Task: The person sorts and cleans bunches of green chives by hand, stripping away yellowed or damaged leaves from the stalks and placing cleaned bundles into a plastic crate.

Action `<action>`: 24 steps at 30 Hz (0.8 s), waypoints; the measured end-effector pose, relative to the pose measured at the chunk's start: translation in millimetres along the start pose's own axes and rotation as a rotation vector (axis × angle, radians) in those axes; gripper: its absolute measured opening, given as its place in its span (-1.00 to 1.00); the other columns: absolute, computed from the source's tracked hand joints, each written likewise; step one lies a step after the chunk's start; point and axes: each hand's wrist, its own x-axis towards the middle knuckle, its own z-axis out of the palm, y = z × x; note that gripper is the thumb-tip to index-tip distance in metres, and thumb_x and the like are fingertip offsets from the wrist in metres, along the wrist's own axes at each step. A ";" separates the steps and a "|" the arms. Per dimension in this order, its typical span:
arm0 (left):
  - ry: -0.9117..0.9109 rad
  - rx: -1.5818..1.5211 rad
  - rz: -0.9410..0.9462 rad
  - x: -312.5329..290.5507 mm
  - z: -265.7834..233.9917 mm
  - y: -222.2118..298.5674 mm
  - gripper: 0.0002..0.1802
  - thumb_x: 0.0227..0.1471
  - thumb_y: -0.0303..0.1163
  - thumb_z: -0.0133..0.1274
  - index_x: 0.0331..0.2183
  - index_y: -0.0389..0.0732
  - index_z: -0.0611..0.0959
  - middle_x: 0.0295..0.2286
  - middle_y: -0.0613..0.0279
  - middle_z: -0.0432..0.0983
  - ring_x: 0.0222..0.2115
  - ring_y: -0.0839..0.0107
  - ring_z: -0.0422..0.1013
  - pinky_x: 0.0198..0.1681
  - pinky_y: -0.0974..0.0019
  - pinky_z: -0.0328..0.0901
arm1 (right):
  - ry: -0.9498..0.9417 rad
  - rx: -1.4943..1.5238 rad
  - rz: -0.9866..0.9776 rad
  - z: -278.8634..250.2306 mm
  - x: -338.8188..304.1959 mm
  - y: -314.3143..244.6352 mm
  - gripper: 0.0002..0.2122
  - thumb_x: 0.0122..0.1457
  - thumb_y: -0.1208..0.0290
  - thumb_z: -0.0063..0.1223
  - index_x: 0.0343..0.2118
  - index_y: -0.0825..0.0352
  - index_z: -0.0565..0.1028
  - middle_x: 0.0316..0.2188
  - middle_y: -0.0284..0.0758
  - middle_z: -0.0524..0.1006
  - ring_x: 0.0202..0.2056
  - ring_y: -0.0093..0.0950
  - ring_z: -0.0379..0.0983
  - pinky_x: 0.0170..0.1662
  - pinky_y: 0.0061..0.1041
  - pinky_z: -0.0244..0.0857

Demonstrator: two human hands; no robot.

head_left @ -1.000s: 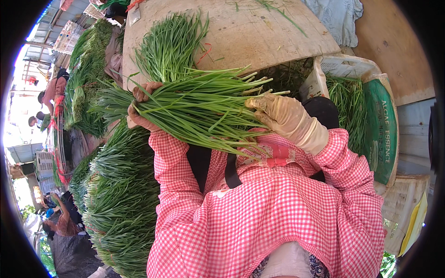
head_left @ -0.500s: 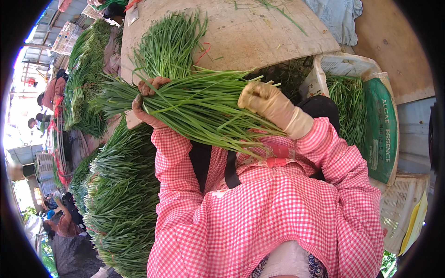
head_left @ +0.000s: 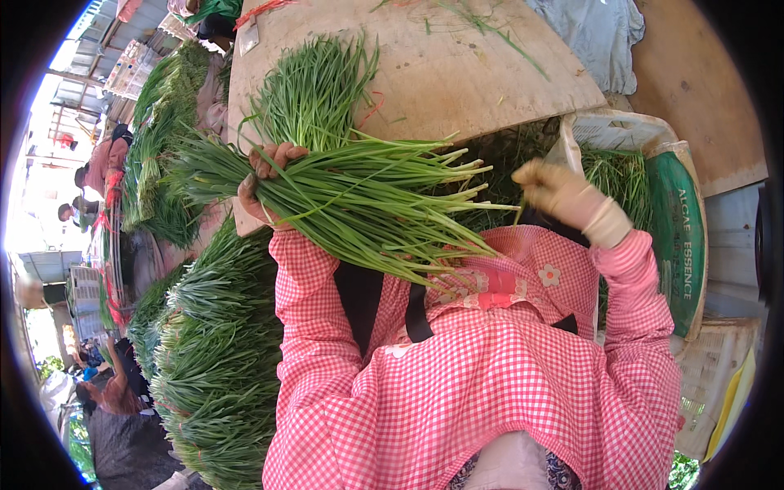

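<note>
My bare left hand [head_left: 263, 175] is wrapped round a thick bunch of garlic chives [head_left: 367, 200] near its leafy end. The pale cut ends fan out to the right, over my lap. To the right of those ends, apart from the bunch, is my right hand [head_left: 563, 196] in a pale, soiled glove. Its fingers are closed and slightly blurred; a thin yellowish strand shows below them, too small to name. Just beyond the held bunch, another heap of chives [head_left: 314, 94] lies on the wooden board [head_left: 474, 82].
Large stacks of chives [head_left: 216, 351] stand to my left, with more [head_left: 159, 147] farther off. On the right, a white crate [head_left: 621, 126] holds loose greens beside a green sack [head_left: 676, 237]. A pale cloth [head_left: 600, 41] hangs at the board's far right. Other people are at the far left.
My right hand has moved away from the cut ends, to the right and slightly down. The left hand keeps its hold on the chives; the cut ends are now more spread and exposed.
</note>
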 end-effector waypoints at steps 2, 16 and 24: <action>0.008 -0.012 -0.013 3.1 1.5 -0.1 -0.83 -0.19 -0.37 -0.04 -0.45 -0.13 0.36 -0.57 0.46 0.24 -0.47 0.55 0.19 -0.12 0.31 0.14 | 0.163 -1.054 -0.027 12.1 5.4 29.7 -0.80 -0.03 0.37 0.04 -0.30 0.28 0.46 -0.39 -0.22 0.47 -0.27 -0.30 0.42 -0.09 -0.34 0.16; 0.084 0.055 0.026 0.5 6.6 -11.3 -0.84 -0.20 -0.38 -0.05 -0.46 -0.11 0.34 -0.57 0.48 0.24 -0.48 0.55 0.21 -0.14 0.34 0.16 | 0.207 -0.627 -0.675 103.3 15.6 -59.8 -0.68 -0.07 0.35 0.06 -0.18 0.23 0.39 -0.42 -0.24 0.45 -0.42 -0.31 0.42 -0.37 -0.42 0.34; 0.119 0.059 0.069 -14.0 -4.3 -8.7 -0.82 -0.18 -0.34 -0.01 -0.47 -0.10 0.34 -0.57 0.49 0.27 -0.47 0.56 0.21 -0.14 0.35 0.18 | 0.247 -0.137 -0.635 95.5 27.0 -30.8 -0.84 0.12 0.40 -0.12 -0.26 0.30 0.40 -0.37 -0.24 0.46 -0.33 -0.27 0.41 -0.28 -0.45 0.31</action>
